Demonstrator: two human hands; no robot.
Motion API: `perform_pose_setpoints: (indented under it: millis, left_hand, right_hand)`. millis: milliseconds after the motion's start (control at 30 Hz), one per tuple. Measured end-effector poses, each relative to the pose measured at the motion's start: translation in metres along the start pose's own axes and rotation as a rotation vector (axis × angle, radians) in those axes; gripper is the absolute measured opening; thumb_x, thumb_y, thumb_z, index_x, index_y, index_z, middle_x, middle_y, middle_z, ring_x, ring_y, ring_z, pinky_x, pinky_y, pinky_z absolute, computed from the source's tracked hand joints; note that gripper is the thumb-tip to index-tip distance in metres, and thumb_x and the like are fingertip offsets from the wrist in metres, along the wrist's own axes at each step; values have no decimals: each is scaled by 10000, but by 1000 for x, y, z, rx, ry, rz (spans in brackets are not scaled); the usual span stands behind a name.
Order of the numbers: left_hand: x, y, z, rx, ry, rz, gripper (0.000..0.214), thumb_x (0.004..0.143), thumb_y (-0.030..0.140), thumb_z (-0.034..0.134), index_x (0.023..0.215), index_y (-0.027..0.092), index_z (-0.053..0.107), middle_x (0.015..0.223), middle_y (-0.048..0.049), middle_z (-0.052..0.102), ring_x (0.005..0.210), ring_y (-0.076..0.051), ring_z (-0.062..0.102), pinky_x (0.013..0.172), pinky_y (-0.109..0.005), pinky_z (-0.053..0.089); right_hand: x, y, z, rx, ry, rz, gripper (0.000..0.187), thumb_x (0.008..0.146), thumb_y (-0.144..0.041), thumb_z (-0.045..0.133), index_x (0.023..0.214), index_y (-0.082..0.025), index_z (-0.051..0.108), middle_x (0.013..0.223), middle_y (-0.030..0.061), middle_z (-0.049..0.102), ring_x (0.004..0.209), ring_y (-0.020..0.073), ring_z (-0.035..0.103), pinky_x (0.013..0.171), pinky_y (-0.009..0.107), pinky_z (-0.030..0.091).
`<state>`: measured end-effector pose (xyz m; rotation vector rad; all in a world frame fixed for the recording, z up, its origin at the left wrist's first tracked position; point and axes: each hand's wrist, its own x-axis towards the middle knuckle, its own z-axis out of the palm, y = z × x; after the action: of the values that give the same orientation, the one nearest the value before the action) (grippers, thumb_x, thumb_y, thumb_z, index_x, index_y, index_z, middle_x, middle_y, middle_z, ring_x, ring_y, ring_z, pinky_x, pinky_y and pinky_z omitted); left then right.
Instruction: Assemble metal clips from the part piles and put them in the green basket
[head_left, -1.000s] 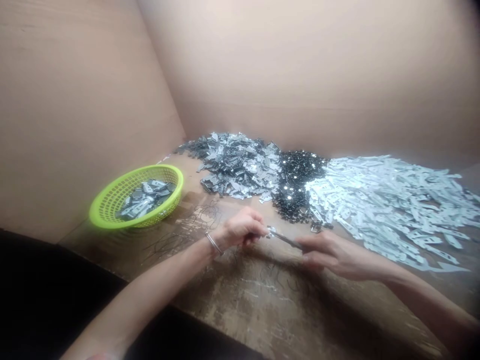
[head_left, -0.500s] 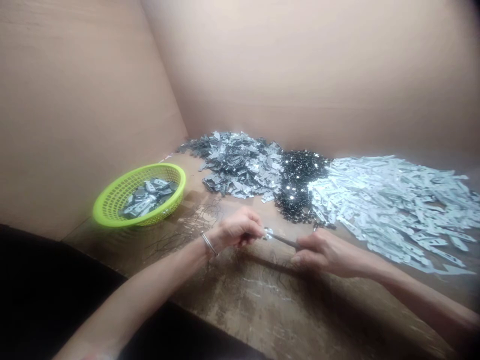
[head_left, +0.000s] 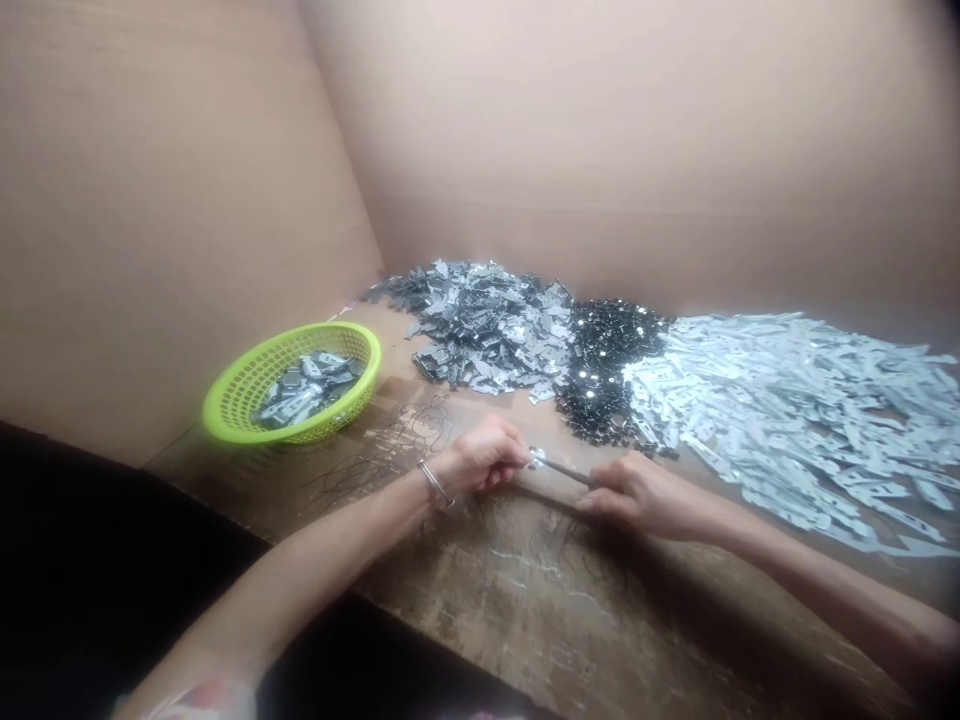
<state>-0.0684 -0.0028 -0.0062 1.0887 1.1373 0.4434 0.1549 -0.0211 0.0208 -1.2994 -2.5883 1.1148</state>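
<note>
Over the middle of the table, my left hand (head_left: 489,455) is closed in a pinch on a small shiny metal piece (head_left: 536,457), mostly hidden by the fingers. My right hand (head_left: 634,492) is wrapped round a thin dark rod-like tool (head_left: 570,472). The tool's far end meets the metal piece; its exact kind cannot be made out. Behind the hands lies a pile of small dark metal parts (head_left: 600,400). Long pale metal strips with holes (head_left: 795,420) spread out beyond my right hand.
A yellow-green plastic basket (head_left: 217,415) holding several metal pieces stands at the left. A heap of grey metal plates (head_left: 495,330) rests near the back wall (head_left: 600,120). The wooden table (head_left: 480,590) has a front edge running diagonally at lower left.
The whole view has shifted slightly, with the basket and piles now a little further right. Both hands keep their grips, and the tool still meets the metal piece.
</note>
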Motion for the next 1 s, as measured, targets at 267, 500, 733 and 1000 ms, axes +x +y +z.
perform_pose_setpoints:
  millis: [267, 500, 733, 1000]
  left_hand:
    - [-9, 12, 1, -654, -120, 231, 154, 717, 288, 449, 684, 138, 445, 498, 22, 431, 344, -79, 394, 256, -190, 305]
    - [-23, 22, 8, -902, -149, 353, 240, 775, 317, 348, 623, 146, 421, 474, 19, 374, 343, -105, 367, 226, -222, 304]
    - [-30, 28, 12, -827, -99, 402, 229, 769, 316, 368, 633, 142, 430, 475, 25, 360, 337, -92, 351, 233, -216, 301]
    - [-82, 55, -103, 171, 1058, 496, 261, 654, 301, 524, 833, 110, 526, 596, -2, 495, 475, -80, 439, 462, -239, 377]
  right_hand:
    - [-13, -6, -14, 548, 59, 135, 351, 760, -446, 388, 652, -136, 510, 600, 11, 535, 543, 109, 497, 507, 216, 358]
    - [-17, -1, 3, 698, 129, 177, 320, 754, -418, 405, 587, -154, 473, 538, 3, 532, 488, 110, 501, 487, 220, 364]
    - [-17, 1, 12, 788, 110, 189, 333, 735, -451, 413, 597, -153, 471, 540, 5, 532, 476, 112, 497, 459, 219, 355]
    - [-21, 21, -13, 288, 313, 218, 365, 748, -485, 374, 707, -161, 538, 629, 17, 553, 556, 126, 502, 491, 224, 354]
